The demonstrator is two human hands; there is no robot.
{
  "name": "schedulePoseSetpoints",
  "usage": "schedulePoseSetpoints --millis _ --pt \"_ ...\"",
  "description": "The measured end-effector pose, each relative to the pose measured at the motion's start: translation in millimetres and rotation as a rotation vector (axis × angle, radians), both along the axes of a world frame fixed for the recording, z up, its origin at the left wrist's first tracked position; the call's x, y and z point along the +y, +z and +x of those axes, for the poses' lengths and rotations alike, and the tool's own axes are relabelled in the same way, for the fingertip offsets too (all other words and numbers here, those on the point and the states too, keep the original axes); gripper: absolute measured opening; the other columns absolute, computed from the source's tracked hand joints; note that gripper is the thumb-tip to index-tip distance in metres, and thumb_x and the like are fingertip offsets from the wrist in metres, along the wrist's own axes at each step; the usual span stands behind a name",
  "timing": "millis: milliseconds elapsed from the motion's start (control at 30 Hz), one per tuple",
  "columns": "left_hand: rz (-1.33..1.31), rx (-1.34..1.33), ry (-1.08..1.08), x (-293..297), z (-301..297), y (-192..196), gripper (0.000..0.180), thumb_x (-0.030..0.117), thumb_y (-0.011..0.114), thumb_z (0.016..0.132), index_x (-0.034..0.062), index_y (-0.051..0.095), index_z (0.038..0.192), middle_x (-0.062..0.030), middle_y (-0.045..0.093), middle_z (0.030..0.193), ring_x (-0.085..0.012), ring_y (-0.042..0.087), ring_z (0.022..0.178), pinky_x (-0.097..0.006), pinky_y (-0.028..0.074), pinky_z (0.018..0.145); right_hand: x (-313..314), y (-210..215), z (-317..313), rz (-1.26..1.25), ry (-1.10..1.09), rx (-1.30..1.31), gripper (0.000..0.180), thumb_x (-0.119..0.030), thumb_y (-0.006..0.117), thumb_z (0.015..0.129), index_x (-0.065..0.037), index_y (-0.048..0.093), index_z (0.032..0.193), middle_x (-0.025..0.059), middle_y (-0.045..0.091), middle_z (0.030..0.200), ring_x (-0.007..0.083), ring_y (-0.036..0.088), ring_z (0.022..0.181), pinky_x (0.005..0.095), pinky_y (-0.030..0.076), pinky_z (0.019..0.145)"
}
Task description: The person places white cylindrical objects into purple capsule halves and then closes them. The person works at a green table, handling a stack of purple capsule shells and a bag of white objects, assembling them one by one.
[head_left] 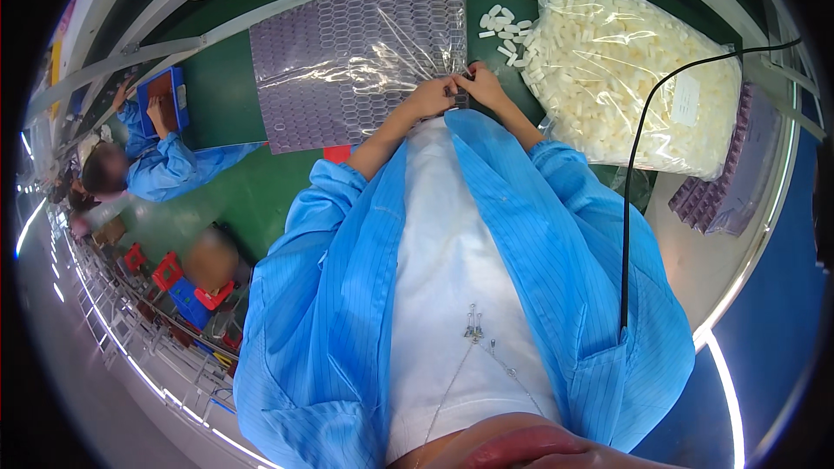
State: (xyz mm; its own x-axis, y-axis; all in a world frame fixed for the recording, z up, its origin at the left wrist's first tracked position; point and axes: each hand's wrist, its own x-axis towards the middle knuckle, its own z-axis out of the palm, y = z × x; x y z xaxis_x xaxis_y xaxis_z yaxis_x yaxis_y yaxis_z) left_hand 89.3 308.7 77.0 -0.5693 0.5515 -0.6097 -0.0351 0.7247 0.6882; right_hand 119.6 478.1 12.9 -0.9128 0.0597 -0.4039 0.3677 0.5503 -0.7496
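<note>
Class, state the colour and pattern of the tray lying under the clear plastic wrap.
The tray is greyish purple with a honeycomb pattern of cells, seen in the head view.

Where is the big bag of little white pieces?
In the head view, the clear bag of white pieces sits on the person's right, beside the right hand.

Factory assembly line, light manufacturing. Long green work surface [234, 182] runs along the bench, metal rails at its far edge. Large clear bag of small white plastic parts [634, 78] far right; loose ones beside it. Purple honeycomb trays under clear film [356, 61] at centre, more stacked [712, 187] right. Blue anti-static smocks on the wearer and on a co-worker [165, 165] seated left. Red and blue bins [178, 282] on racks, near left.
</note>
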Motion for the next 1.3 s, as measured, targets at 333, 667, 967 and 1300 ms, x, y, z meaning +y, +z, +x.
schedulePoseSetpoints --millis 333,667,967,1300 --pt "-0.024 0.146 -0.192 -0.3 12.2 4.1 0.032 0.022 0.064 0.068 0.0045 0.050 0.092 -0.0213 0.061 0.078 -0.0399 0.060 0.079 -0.048 0.047 0.069 -8.4 23.5 -2.1 0.006 -0.015 -0.039 0.040 -0.034 0.073 0.075 0.000 0.054 0.086 0.0227 0.064 0.081 0.0391 0.063 0.082 0.0448 0.048 0.072" --pt "-0.014 0.705 -0.253 2.1 28.5 31.2 0.023 0.010 0.057 0.074 -0.0041 0.058 0.093 -0.0146 0.049 0.105 -0.0321 0.061 0.085 -0.041 0.053 0.072 -4.7 67.7 24.6 0.349 0.210 0.000 0.043 -0.039 0.044 0.093 0.001 0.057 0.088 0.0259 0.065 0.084 0.0411 0.065 0.078 0.0508 0.051 0.068" --pt "-0.233 0.294 -0.182 13.6 19.5 34.8 0.033 0.023 0.062 0.074 0.0007 0.060 0.098 -0.0218 0.063 0.096 -0.0371 0.063 0.088 -0.046 0.051 0.076 2.4 65.9 -5.6 0.654 0.918 0.496 0.019 -0.022 0.052 0.080 -0.004 0.058 0.079 0.0123 0.066 0.068 0.0251 0.067 0.060 0.0374 0.051 0.049" --pt "-0.104 0.309 -0.224 -0.5 10.5 28.4 0.034 0.025 0.063 0.070 0.0035 0.056 0.095 -0.0217 0.064 0.083 -0.0400 0.062 0.082 -0.050 0.049 0.073 10.0 63.1 -32.2 0.719 0.924 0.616 0.026 -0.031 0.051 0.088 -0.007 0.056 0.080 0.0087 0.063 0.063 0.0235 0.065 0.055 0.0360 0.049 0.044"
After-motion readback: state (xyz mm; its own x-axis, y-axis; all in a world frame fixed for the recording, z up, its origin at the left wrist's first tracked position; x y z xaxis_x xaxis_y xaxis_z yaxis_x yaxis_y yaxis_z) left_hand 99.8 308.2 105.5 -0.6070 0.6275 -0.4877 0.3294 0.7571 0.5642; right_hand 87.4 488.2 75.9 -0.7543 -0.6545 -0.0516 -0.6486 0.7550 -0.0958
